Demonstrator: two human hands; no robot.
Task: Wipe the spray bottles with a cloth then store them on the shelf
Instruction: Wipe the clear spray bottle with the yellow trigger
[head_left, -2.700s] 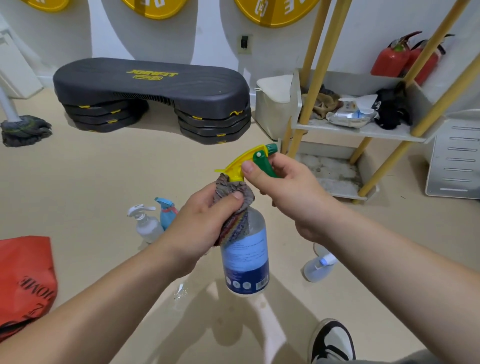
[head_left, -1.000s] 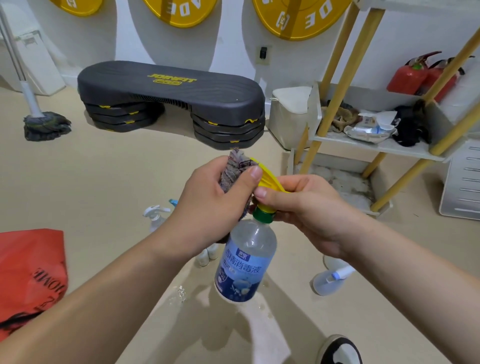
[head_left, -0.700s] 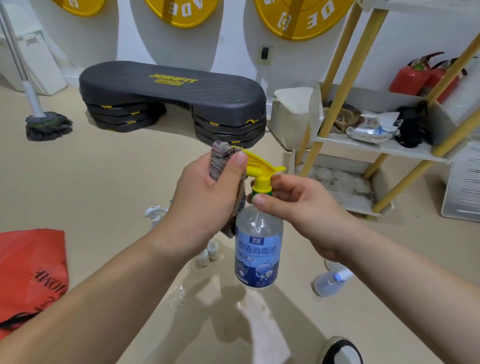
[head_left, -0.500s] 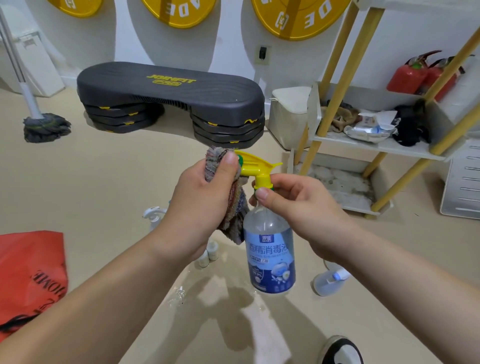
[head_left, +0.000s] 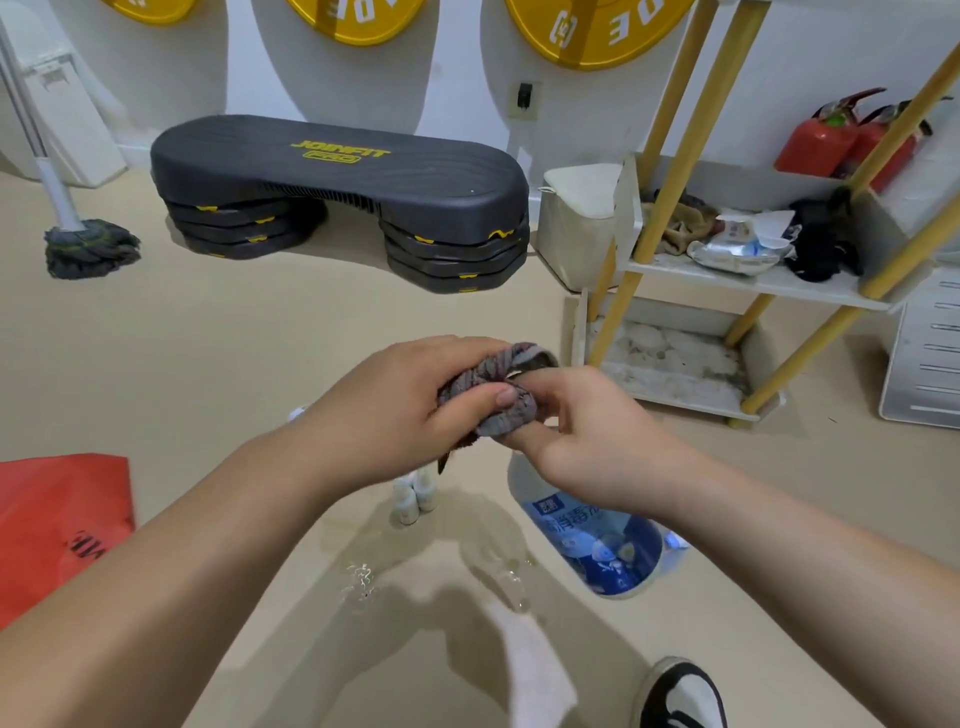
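At frame centre the cloth (head_left: 493, 384) sits between the left hand (head_left: 395, 410) and the right hand (head_left: 587, 431), with the spray bottle (head_left: 597, 540) below the right hand. Behind them the step platform (head_left: 337, 176) fills the upper middle, the mop (head_left: 88, 249) lies upper left and the shelf (head_left: 753, 283) stands upper right.
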